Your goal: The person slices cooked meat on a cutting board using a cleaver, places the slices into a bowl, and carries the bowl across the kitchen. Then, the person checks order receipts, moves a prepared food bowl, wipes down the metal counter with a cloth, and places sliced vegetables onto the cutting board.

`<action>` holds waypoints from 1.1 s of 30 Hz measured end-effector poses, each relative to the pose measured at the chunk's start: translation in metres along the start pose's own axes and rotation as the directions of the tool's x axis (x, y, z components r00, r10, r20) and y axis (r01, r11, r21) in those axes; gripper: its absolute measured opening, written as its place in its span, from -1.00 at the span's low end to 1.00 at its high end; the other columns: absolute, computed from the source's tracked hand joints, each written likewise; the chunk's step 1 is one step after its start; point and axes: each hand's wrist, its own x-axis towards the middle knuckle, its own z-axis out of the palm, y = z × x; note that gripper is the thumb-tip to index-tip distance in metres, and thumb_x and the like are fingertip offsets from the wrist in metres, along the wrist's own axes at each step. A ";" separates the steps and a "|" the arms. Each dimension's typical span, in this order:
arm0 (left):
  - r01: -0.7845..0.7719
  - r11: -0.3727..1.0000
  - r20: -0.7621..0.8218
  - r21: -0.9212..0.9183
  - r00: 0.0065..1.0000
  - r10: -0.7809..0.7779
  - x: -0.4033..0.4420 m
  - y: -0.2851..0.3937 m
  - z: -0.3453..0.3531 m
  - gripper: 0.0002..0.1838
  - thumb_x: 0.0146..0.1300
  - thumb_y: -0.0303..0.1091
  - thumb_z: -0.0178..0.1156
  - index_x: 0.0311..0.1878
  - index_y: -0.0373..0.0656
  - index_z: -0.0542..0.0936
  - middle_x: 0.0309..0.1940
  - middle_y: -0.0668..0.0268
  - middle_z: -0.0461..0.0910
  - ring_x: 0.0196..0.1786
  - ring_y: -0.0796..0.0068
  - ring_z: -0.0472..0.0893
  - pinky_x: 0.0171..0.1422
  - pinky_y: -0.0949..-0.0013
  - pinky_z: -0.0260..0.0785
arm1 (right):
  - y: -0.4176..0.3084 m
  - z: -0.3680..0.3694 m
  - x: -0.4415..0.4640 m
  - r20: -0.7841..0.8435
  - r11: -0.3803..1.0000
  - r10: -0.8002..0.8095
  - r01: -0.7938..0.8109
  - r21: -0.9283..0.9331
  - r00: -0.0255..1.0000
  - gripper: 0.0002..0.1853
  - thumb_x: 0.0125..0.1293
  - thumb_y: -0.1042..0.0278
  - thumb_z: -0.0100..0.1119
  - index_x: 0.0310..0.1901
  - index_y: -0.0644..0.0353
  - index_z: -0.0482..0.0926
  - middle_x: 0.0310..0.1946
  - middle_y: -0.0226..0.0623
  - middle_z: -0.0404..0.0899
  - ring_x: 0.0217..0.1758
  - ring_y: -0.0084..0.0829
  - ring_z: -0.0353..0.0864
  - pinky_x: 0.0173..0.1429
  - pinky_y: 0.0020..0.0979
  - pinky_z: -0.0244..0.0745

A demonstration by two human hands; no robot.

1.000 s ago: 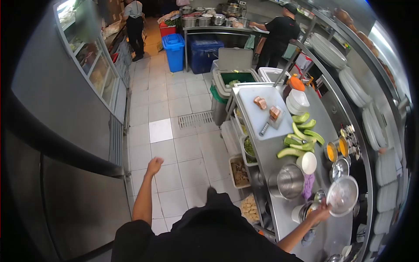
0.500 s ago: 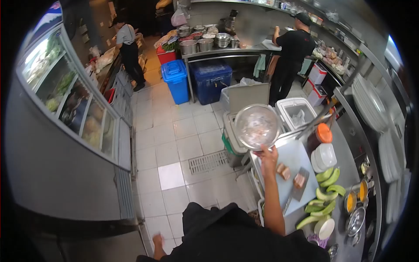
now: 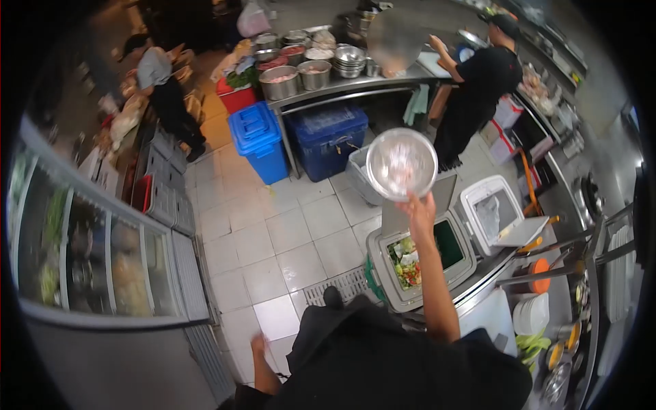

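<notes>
R hand [image 3: 420, 212] is closed on the near edge of a round shiny bowl [image 3: 402, 152], held up in the air. The pale stuff in it is blurry, so can't tell what it is. L hand [image 3: 258, 344] hangs low over the floor & is too blurry to tell how open it is or if it has smth. Under the R arm is a grey bin [image 3: 403, 298], lid up, w/ red, green & white food bits [image 3: 408, 270] in it. Next to it, a white bin [image 3: 470, 208] is open too, w/ a clear bag [image 3: 488, 215] inside. At the back, a metal desk [image 3: 369, 84] has a big pot [image 3: 281, 89] w/ pinkish stuff in it & a pile of bowls [image 3: 350, 66]. A blue bin [image 3: 257, 140] nearby has its lid shut.
</notes>
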 end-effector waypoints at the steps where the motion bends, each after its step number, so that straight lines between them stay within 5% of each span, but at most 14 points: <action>1: -0.139 0.986 -0.124 0.096 0.981 0.151 0.070 0.059 -0.001 -0.53 0.48 -0.05 -0.13 -0.07 -0.26 0.63 -0.13 0.14 0.65 -0.08 0.23 0.64 0.01 0.23 0.49 | -0.003 0.014 0.028 -0.030 1.000 -0.015 0.016 0.018 0.999 -0.62 0.34 0.44 0.18 0.13 0.30 0.34 -0.03 -0.12 0.56 -0.11 -0.34 0.66 -0.12 -0.31 0.67; 2: -0.394 0.864 -0.173 0.315 0.871 0.460 0.117 0.121 -0.001 -0.53 0.49 -0.08 -0.11 0.03 -0.31 0.60 -0.02 0.11 0.63 0.08 0.27 0.58 0.20 0.30 0.40 | -0.004 0.028 0.054 -0.058 0.999 -0.031 0.033 0.036 0.998 -0.65 0.33 0.43 0.20 0.08 0.27 0.36 -0.05 -0.14 0.58 -0.15 -0.35 0.68 -0.08 -0.26 0.65; 3: -0.485 0.873 -0.171 0.060 0.856 0.487 0.102 0.221 -0.007 -0.60 0.49 -0.05 -0.05 -0.07 -0.19 0.60 -0.31 0.37 0.57 -0.30 0.50 0.56 -0.25 0.43 0.39 | -0.006 0.040 0.080 -0.086 0.999 -0.021 0.024 0.034 0.996 -0.65 0.33 0.43 0.20 0.08 0.27 0.36 -0.05 -0.14 0.58 -0.15 -0.35 0.68 -0.08 -0.26 0.65; 4: -0.609 0.784 -0.153 0.119 0.769 0.620 0.107 0.294 -0.012 -0.59 0.48 -0.03 -0.01 -0.01 -0.21 0.58 -0.26 0.37 0.57 -0.28 0.52 0.55 -0.27 0.43 0.35 | -0.005 0.052 0.104 -0.080 0.998 -0.022 0.027 0.065 0.997 -0.67 0.32 0.45 0.20 0.06 0.27 0.37 -0.07 -0.13 0.59 -0.16 -0.34 0.68 -0.09 -0.26 0.66; 6: -0.615 0.789 -0.095 0.002 0.785 0.612 0.026 0.458 -0.001 -0.61 0.44 -0.08 0.07 0.06 -0.22 0.56 -0.17 0.21 0.62 -0.16 0.41 0.58 -0.01 0.36 0.39 | 0.005 0.070 0.152 -0.067 0.993 -0.043 0.049 0.105 0.997 -0.69 0.31 0.47 0.19 0.04 0.27 0.37 -0.09 -0.12 0.60 -0.17 -0.33 0.69 -0.09 -0.26 0.66; 10: -0.697 0.715 -0.054 0.061 0.713 0.699 0.028 0.589 0.013 -0.62 0.42 -0.10 0.11 0.08 -0.22 0.55 -0.15 0.21 0.62 -0.14 0.41 0.58 0.01 0.34 0.40 | 0.044 0.092 0.261 -0.078 0.983 0.006 0.008 0.183 0.997 -0.74 0.26 0.51 0.17 -0.04 0.25 0.38 -0.22 -0.15 0.62 -0.27 -0.33 0.70 -0.15 -0.28 0.67; 15: -0.623 0.610 0.025 0.489 0.709 0.704 0.134 0.576 0.002 -0.67 0.37 -0.18 0.15 0.03 -0.21 0.61 -0.10 0.09 0.66 -0.04 0.26 0.63 0.06 0.31 0.43 | 0.080 0.113 0.456 -0.136 0.954 -0.064 0.100 0.281 0.989 -0.83 0.24 0.51 0.16 -0.18 0.24 0.38 -0.34 -0.16 0.61 -0.46 -0.33 0.67 -0.30 -0.29 0.67; 18: -0.470 0.690 0.091 0.551 0.855 0.510 0.195 0.507 -0.008 -0.74 0.32 -0.21 0.17 -0.10 -0.17 0.65 -0.25 0.14 0.69 -0.12 0.18 0.67 -0.01 0.22 0.48 | 0.075 0.140 0.582 -0.189 0.966 -0.194 0.221 0.133 0.963 -0.74 0.30 0.43 0.12 -0.03 0.33 0.40 -0.18 -0.18 0.57 -0.24 -0.34 0.67 -0.22 -0.30 0.68; 19: -0.178 0.803 0.026 0.569 0.980 0.199 0.192 0.511 0.002 -0.73 0.31 -0.17 0.19 -0.08 -0.14 0.65 -0.26 0.16 0.70 -0.20 0.27 0.69 -0.09 0.26 0.50 | 0.073 0.148 0.620 -0.206 0.958 -0.237 0.264 0.114 0.949 -0.74 0.29 0.42 0.12 -0.05 0.34 0.40 -0.19 -0.16 0.57 -0.30 -0.35 0.67 -0.22 -0.32 0.68; 24: 0.204 0.979 0.045 0.002 0.978 -0.204 0.187 0.517 0.060 -0.48 0.35 0.09 0.16 0.21 -0.04 0.46 -0.10 0.20 0.67 -0.26 0.29 0.70 -0.28 0.20 0.51 | 0.071 0.184 0.772 -0.187 0.983 -0.177 0.181 0.006 0.966 -0.71 0.31 0.41 0.12 -0.14 0.37 0.24 -0.25 0.04 0.55 -0.31 -0.13 0.74 -0.33 -0.35 0.69; 28: 0.245 0.963 0.116 0.114 0.959 -0.258 0.179 0.527 0.097 -0.54 0.40 0.00 0.09 0.25 -0.02 0.42 -0.09 0.19 0.66 -0.20 0.29 0.69 -0.27 0.14 0.50 | 0.100 0.188 0.831 -0.168 0.992 -0.050 0.029 -0.123 0.985 -0.68 0.32 0.36 0.09 -0.09 0.41 0.25 -0.31 0.02 0.57 -0.33 -0.13 0.74 -0.36 -0.35 0.69; 30: 0.051 0.973 0.277 0.224 0.954 -0.114 0.184 0.510 0.098 -0.53 0.41 0.01 0.01 0.26 -0.01 0.42 -0.02 0.21 0.63 -0.16 0.27 0.69 -0.26 0.10 0.49 | 0.130 0.166 0.868 -0.043 0.971 0.106 -0.113 -0.210 0.993 -0.63 0.32 0.33 0.13 -0.02 0.48 0.35 -0.19 0.08 0.57 -0.20 -0.11 0.73 -0.15 -0.30 0.72; 32: 0.216 0.967 0.316 -0.135 0.934 -0.164 0.201 0.468 0.092 -0.48 0.38 0.07 -0.03 0.28 -0.01 0.41 0.03 0.22 0.58 -0.14 0.20 0.67 -0.30 0.10 0.50 | 0.178 0.123 0.908 0.178 0.697 -0.063 0.171 -0.696 0.982 -0.57 0.31 0.32 0.21 0.12 0.40 0.42 -0.07 -0.06 0.61 -0.16 -0.36 0.70 -0.19 -0.42 0.66; 33: 0.528 0.737 0.503 -0.421 0.813 -0.295 0.223 0.456 0.089 -0.39 0.32 0.16 -0.04 0.33 0.02 0.38 0.04 0.23 0.55 -0.11 0.14 0.66 -0.33 0.06 0.49 | 0.181 0.121 0.905 0.208 0.773 -0.061 0.178 -0.609 0.976 -0.61 0.30 0.34 0.22 0.12 0.33 0.50 -0.01 -0.20 0.62 -0.11 -0.46 0.67 -0.15 -0.49 0.61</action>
